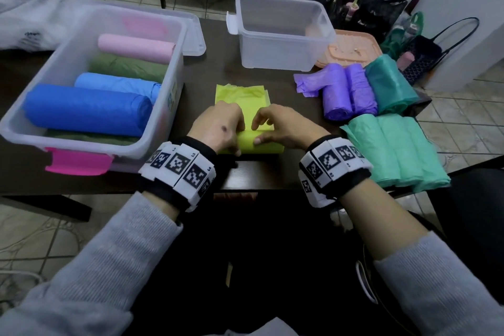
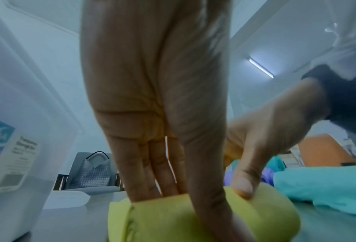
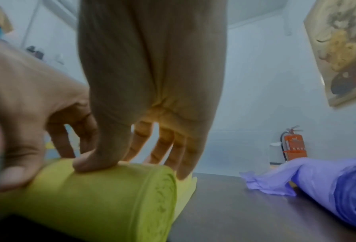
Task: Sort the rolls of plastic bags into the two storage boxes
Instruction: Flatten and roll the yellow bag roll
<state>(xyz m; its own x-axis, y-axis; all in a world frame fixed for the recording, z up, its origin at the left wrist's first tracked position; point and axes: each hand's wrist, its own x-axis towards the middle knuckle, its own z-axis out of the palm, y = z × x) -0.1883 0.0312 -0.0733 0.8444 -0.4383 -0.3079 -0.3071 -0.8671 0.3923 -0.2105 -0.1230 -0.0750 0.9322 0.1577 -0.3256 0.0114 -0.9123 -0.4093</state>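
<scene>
A printed label (image 2: 9,157) is stuck on the outer wall of the clear storage box (image 2: 28,98) seen in the left wrist view. Its heading is blurred; the second line appears to read "Storage Box", and the smaller lines beneath cannot be read. The wristbands (image 1: 180,165) carry black-and-white square code markers with small characters beside them, too small to make out.

Both hands, left hand (image 1: 218,128) and right hand (image 1: 283,128), grip a yellow-green plastic bag roll (image 1: 260,142) right of the large clear storage box (image 1: 174,106).
</scene>
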